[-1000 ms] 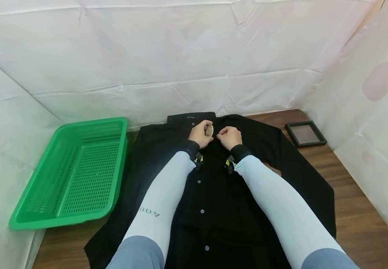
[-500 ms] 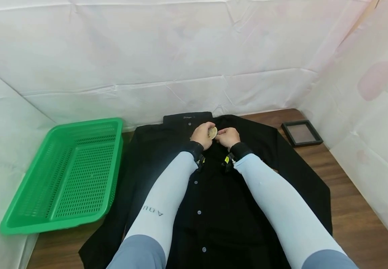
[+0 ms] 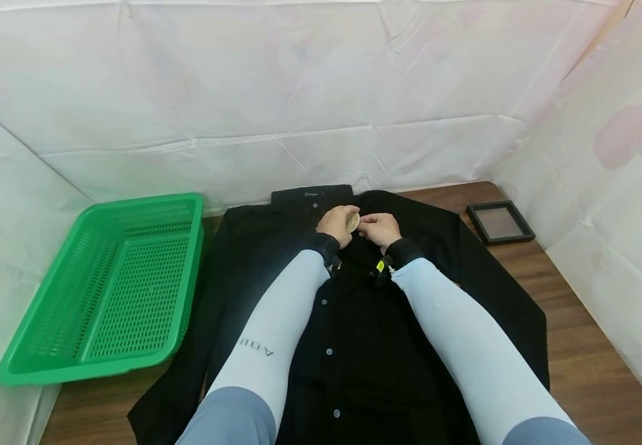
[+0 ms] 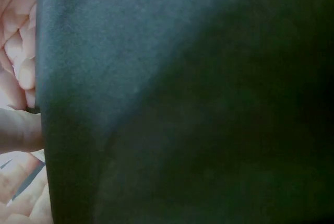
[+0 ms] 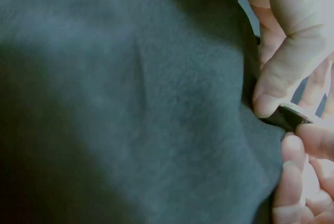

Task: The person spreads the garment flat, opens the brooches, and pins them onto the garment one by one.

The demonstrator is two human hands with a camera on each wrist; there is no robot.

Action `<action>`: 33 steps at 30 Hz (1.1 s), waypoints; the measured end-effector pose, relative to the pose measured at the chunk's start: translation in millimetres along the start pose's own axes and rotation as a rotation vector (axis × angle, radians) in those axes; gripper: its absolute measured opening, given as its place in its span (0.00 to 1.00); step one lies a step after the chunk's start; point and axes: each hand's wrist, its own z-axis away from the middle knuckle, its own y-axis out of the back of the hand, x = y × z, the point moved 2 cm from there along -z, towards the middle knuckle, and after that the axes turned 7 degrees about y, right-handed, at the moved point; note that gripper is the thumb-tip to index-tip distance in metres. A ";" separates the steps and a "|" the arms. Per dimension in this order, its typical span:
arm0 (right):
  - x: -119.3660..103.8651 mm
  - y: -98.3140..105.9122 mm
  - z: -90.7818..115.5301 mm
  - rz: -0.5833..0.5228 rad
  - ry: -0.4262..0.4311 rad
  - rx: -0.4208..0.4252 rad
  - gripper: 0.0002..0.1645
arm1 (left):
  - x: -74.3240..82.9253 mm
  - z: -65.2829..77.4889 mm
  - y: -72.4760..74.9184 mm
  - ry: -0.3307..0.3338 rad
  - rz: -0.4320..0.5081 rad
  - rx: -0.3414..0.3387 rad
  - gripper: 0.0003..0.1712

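Observation:
A black button-up shirt (image 3: 376, 346) lies spread out with its collar at the far end. On its upper chest my left hand (image 3: 334, 225) holds a round pale-gold badge (image 3: 353, 222) between curled fingers and thumb. Close against the badge's right side, my right hand (image 3: 382, 231) has its fingers bent, pinching the shirt cloth at the badge. In the right wrist view, fingertips from both sides meet at the badge's thin edge (image 5: 296, 112), beside gathered dark cloth. Dark fabric (image 4: 156, 88) fills most of the left wrist view, and only bits of fingers show at its left side.
A green plastic basket (image 3: 184, 296) stands at the left, beside the shirt's sleeve. At the back right a small black-framed square box (image 3: 501, 221) lies on the wooden table (image 3: 587, 340). White sheeting (image 3: 276, 74) hangs behind and along both sides.
The right fingertips have come in from apart to meet the badge. The left hand has turned the badge, showing its face more, then less again. The whole view has shifted slightly.

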 end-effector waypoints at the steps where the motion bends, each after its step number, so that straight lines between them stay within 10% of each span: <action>1: 0.7 0.3 -0.1 -0.008 0.003 0.000 0.16 | -0.6 -1.2 -0.9 -0.005 -0.002 0.002 0.37; 15: 6.2 2.4 -1.9 -0.080 0.093 -0.061 0.14 | -1.7 -3.2 -3.7 -0.046 0.029 0.024 0.38; 33: 6.3 0.3 0.9 0.226 0.270 0.028 0.09 | -14.5 -7.1 -1.4 -0.085 0.169 -0.088 0.38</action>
